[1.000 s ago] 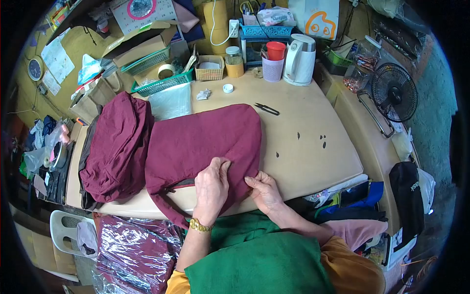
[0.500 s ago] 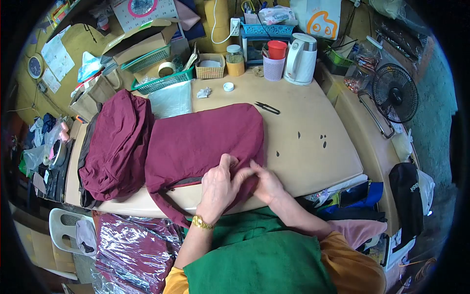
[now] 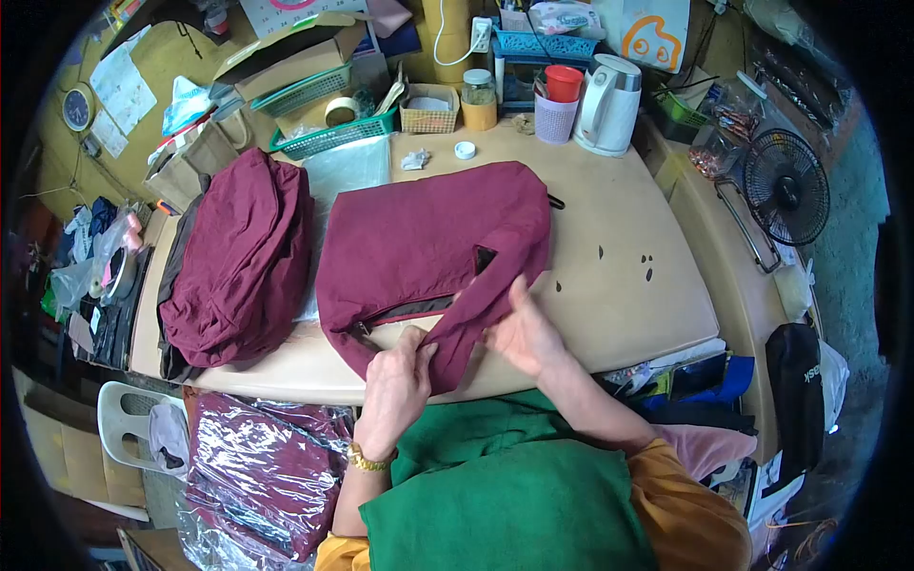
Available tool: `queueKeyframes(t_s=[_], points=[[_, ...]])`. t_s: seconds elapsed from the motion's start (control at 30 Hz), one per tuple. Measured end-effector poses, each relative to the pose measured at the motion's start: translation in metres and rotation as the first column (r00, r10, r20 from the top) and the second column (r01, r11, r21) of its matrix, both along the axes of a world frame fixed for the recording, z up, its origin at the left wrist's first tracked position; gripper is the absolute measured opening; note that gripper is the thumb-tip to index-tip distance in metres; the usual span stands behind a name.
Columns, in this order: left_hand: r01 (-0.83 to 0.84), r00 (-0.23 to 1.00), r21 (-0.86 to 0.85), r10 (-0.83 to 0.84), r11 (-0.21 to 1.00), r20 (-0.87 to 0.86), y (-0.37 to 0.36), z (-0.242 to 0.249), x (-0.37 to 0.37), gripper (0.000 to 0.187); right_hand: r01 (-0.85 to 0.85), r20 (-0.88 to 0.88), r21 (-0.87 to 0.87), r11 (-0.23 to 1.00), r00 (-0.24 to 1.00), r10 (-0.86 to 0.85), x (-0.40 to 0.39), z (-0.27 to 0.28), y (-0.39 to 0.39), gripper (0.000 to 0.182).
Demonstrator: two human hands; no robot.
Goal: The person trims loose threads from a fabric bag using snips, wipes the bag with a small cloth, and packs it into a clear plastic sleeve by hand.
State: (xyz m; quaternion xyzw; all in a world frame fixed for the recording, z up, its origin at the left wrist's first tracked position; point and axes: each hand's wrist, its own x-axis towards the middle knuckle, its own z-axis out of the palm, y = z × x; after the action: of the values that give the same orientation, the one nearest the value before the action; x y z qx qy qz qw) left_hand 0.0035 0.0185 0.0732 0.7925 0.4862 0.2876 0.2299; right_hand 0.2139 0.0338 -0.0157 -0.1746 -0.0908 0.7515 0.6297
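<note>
A maroon fabric bag [image 3: 428, 243] lies on the tan table, its dark-lined opening facing me. Its wide maroon strap [image 3: 476, 305] runs down from the right side toward the front edge. My left hand [image 3: 398, 381], wearing a gold bracelet or watch, pinches the strap's lower part. My right hand [image 3: 526, 335] is at the strap's right edge, thumb raised and apart; its fingertips are partly hidden by the cloth. A second maroon bag [image 3: 233, 266] lies to the left. Black thread snips [image 3: 556, 202] show only their end beyond the bag.
Along the back stand a white kettle [image 3: 609, 105], a lilac cup [image 3: 554, 119], a jar [image 3: 479, 100] and green baskets [image 3: 333, 138]. A black fan [image 3: 785, 186] stands at the right. Plastic-wrapped maroon cloth [image 3: 262, 466] lies below the table at left.
The bag has shifted right and turned, partly covering the snips. The strap now stretches across its front. My left hand has come down with the strap; my right hand has parted from my left.
</note>
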Motion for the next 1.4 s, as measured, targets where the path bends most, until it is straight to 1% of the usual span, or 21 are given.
queueKeyframes(t_s=[0.07, 0.13, 0.33, 0.4, 0.5, 0.53, 0.57, 0.63, 0.67, 0.7, 0.77, 0.8, 0.87, 0.93, 1.03, 1.13, 1.17, 1.23, 1.3, 1.37, 1.4], points=[[-0.010, 0.999, 0.019, 0.009, 1.000, 0.049, 0.003, -0.005, 0.005, 0.007, -0.206, 0.006, 0.097, 0.974, 0.978, 0.207, -0.012, -0.004, -0.018, 0.037], [-0.001, 0.997, 0.081, -0.006, 0.997, 0.083, 0.008, -0.006, 0.007, 0.008, -0.226, 0.523, 0.081, 0.971, 0.839, 0.152, -0.022, 0.007, -0.030, 0.031], [0.015, 0.991, -0.027, -0.011, 1.000, 0.132, 0.011, 0.003, 0.003, 0.017, 0.028, 0.473, 0.103, 0.994, 0.878, -0.074, -0.019, -0.004, -0.032, 0.026], [0.102, 0.992, -0.181, -0.087, 0.978, 0.089, 0.013, 0.008, -0.006, 0.022, 0.030, 0.464, 0.080, 0.996, 0.883, -0.064, -0.015, 0.007, -0.030, 0.025], [0.208, 0.978, -0.094, -0.207, 0.974, 0.017, 0.013, -0.004, -0.010, 0.026, -0.121, 0.485, -0.056, 0.991, 0.864, 0.133, -0.006, 0.038, -0.040, 0.023], [0.332, 0.943, -0.183, -0.318, 0.925, 0.102, 0.007, 0.001, -0.011, 0.024, -0.583, 0.872, -0.026, 0.812, 0.384, 0.304, 0.003, 0.053, -0.046, 0.023], [0.360, 0.920, -0.234, -0.385, 0.903, -0.073, 0.002, 0.020, -0.011, 0.022, -0.848, 0.966, -0.258, 0.464, -0.227, 0.121, 0.015, 0.069, -0.052, 0.023], [0.408, 0.910, -0.138, -0.390, 0.903, 0.138, 0.011, 0.010, -0.020, 0.025, -0.921, 0.987, -0.156, 0.356, -0.162, 0.013, 0.039, 0.097, -0.069, 0.018], [0.275, 0.961, 0.066, -0.274, 0.959, -0.024, 0.019, 0.005, -0.028, 0.029, -0.834, 0.953, -0.259, 0.487, -0.139, 0.270, 0.046, 0.114, -0.072, 0.016], [0.157, 0.981, 0.287, -0.117, 0.945, -0.154, 0.027, 0.003, -0.035, 0.034, -0.730, 0.960, -0.124, 0.672, 0.083, 0.267, 0.057, 0.102, -0.073, 0.015], [-0.103, 0.915, 0.210, 0.175, 0.972, -0.363, 0.033, 0.003, -0.041, 0.046, -0.451, 0.998, 0.059, 0.890, 0.024, -0.055, 0.050, 0.104, -0.057, 0.018], [-0.120, 0.888, 0.167, 0.181, 0.979, -0.423, 0.038, 0.001, -0.041, 0.042, -0.446, 0.998, 0.063, 0.893, 0.023, -0.059, 0.045, 0.096, -0.050, 0.018], [-0.142, 0.855, 0.132, 0.189, 0.981, -0.483, 0.047, -0.012, -0.051, 0.038, -0.444, 0.624, 0.257, 0.858, -0.602, -0.498, 0.038, 0.066, -0.029, 0.023], [-0.154, 0.956, -0.084, 0.127, 0.985, -0.266, 0.054, -0.028, -0.070, 0.024, -0.346, 0.683, 0.231, 0.910, -0.609, -0.405, 0.055, 0.044, -0.011, 0.027], [-0.108, 0.981, -0.029, 0.102, 0.994, -0.163, 0.032, -0.019, -0.064, 0.015, -0.206, 0.715, 0.127, 0.970, -0.659, -0.234, 0.054, 0.053, -0.006, 0.027], [-0.036, 0.997, 0.106, 0.043, 0.994, -0.062, 0.013, -0.015, -0.040, 0.013, -0.463, 0.309, 0.240, 0.853, -0.797, -0.519, 0.027, 0.047, -0.007, 0.024], [-0.021, 0.998, 0.169, 0.030, 0.985, -0.050, 0.007, -0.011, -0.031, 0.013, -0.533, 0.509, 0.224, 0.816, -0.650, -0.565, 0.016, 0.038, -0.005, 0.027], [-0.028, 0.999, 0.113, 0.030, 0.993, -0.017, -0.002, -0.005, -0.029, 0.014, -0.492, 0.402, 0.172, 0.853, -0.756, -0.517, 0.011, 0.029, 0.002, 0.027], [-0.035, 0.999, 0.029, 0.034, 0.999, 0.010, -0.007, -0.003, -0.035, 0.015, -0.240, 0.505, -0.218, 0.946, -0.857, -0.102, 0.033, 0.040, 0.027, 0.025], [-0.041, 0.999, 0.068, 0.040, 0.997, 0.008, -0.007, -0.008, -0.030, 0.015, -0.292, 0.529, -0.037, 0.956, -0.817, -0.230, 0.028, 0.037, 0.017, 0.021], [-0.068, 0.998, 0.070, 0.066, 0.995, 0.018, -0.009, -0.011, -0.026, 0.015, -0.429, 0.502, 0.201, 0.881, -0.727, -0.469, 0.010, 0.046, 0.004, 0.020]])
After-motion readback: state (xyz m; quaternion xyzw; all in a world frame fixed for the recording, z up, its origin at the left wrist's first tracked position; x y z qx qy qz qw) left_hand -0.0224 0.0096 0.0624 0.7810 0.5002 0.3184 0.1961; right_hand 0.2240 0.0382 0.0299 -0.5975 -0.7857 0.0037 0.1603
